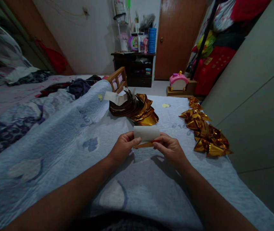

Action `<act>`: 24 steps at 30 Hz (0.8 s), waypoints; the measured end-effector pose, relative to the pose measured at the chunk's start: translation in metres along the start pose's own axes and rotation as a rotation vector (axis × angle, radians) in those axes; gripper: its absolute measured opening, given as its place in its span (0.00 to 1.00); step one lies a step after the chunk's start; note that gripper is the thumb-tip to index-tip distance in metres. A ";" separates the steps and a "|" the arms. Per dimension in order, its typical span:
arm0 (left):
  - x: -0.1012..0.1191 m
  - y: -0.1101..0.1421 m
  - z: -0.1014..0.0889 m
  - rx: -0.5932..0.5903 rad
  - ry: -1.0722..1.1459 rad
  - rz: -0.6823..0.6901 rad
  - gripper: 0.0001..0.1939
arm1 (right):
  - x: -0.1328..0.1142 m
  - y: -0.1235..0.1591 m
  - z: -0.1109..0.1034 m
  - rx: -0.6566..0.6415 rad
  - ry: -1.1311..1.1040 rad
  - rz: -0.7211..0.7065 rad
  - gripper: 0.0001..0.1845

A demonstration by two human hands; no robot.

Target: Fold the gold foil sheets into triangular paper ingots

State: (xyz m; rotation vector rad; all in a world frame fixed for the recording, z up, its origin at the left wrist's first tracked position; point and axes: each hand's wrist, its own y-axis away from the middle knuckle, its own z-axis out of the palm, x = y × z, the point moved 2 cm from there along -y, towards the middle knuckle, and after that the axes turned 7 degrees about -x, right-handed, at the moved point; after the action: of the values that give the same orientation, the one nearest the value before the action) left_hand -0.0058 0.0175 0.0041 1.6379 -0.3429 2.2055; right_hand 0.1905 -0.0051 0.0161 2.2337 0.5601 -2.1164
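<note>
Between my two hands is a sheet of gold foil paper (146, 132), its pale back facing me and a gold strip showing along the lower edge. My left hand (125, 144) pinches its left side, thumb on top. At the right side, my right hand (167, 146) grips it between thumb and fingers. Just beyond lies a fanned stack of gold foil sheets (137, 109), some with pale backs turned up. Over to the right, folded gold foil pieces (205, 131) form a heap along the bed's edge.
A pale blue quilt (117, 166) with leaf shapes covers the bed under my hands. Rumpled clothes (79, 88) lie at the left. A dark cabinet (133, 69) stands by the far wall, near a pink toy (178, 82). A pale panel (254, 93) rises at the right.
</note>
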 end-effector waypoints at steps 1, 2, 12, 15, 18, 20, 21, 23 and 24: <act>0.000 0.000 0.001 -0.006 0.007 0.002 0.18 | 0.000 0.000 0.000 0.007 0.004 0.004 0.05; 0.001 0.001 0.002 -0.012 0.013 0.005 0.19 | -0.001 0.000 0.000 0.015 0.005 0.009 0.05; 0.005 0.005 0.008 -0.078 -0.047 0.047 0.20 | 0.000 0.001 0.002 0.095 -0.087 0.145 0.10; 0.004 0.006 0.006 -0.081 -0.048 0.048 0.21 | 0.000 0.000 0.002 0.110 -0.093 0.157 0.11; 0.004 0.007 0.006 -0.100 -0.058 0.080 0.24 | 0.000 0.000 0.002 0.134 -0.096 0.168 0.11; 0.005 0.007 0.008 -0.139 -0.056 0.103 0.26 | -0.001 0.000 0.002 0.141 -0.100 0.170 0.11; 0.006 0.007 0.010 -0.153 -0.051 0.107 0.27 | -0.001 -0.001 0.002 0.142 -0.103 0.169 0.11; 0.006 0.006 0.012 -0.147 -0.041 0.099 0.27 | -0.001 -0.001 0.003 0.144 -0.105 0.170 0.11; 0.006 0.005 0.013 -0.129 -0.040 0.092 0.26 | -0.002 -0.001 0.003 0.148 -0.101 0.171 0.11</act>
State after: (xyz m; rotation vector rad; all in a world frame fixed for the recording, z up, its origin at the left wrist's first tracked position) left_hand 0.0016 0.0086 0.0142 1.6285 -0.5701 2.1697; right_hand 0.1875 -0.0054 0.0176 2.1409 0.2058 -2.2320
